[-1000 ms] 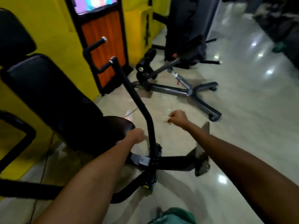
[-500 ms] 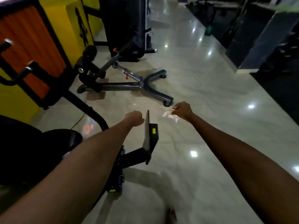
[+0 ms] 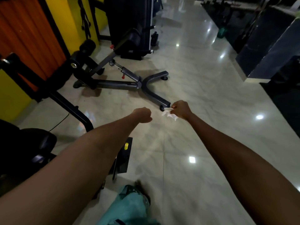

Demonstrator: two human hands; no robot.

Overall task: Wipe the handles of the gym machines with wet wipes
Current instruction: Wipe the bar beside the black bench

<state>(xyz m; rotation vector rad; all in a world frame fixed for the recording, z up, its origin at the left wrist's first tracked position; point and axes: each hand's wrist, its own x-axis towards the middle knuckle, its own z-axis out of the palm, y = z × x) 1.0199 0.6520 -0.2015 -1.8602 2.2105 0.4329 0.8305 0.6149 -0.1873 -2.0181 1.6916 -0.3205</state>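
Observation:
My right hand [image 3: 180, 109] pinches a crumpled white wet wipe [image 3: 168, 113] in mid-air over the tiled floor. My left hand [image 3: 143, 116] is a closed fist beside it, holding nothing and touching nothing. A black machine with a padded seat [image 3: 29, 143] and a black upright bar [image 3: 71, 109] stands at the lower left; its handle [image 3: 6, 60] pokes out at the far left edge, well away from both hands. A grey adjustable bench [image 3: 129, 82] with roller pads [image 3: 87, 46] lies ahead of my hands on the floor.
A yellow wall with an orange panel [image 3: 27, 36] runs along the left. A tall black machine [image 3: 129, 21] stands at the back, dark equipment [image 3: 269, 46] at the right. Glossy tile floor [image 3: 203, 98] stretches between them. My teal trouser leg [image 3: 129, 207] shows at the bottom.
The view has swung right, away from the seat machine and its upright bar, towards the open floor. My left fist came off the machine side; my right hand still holds the wipe.

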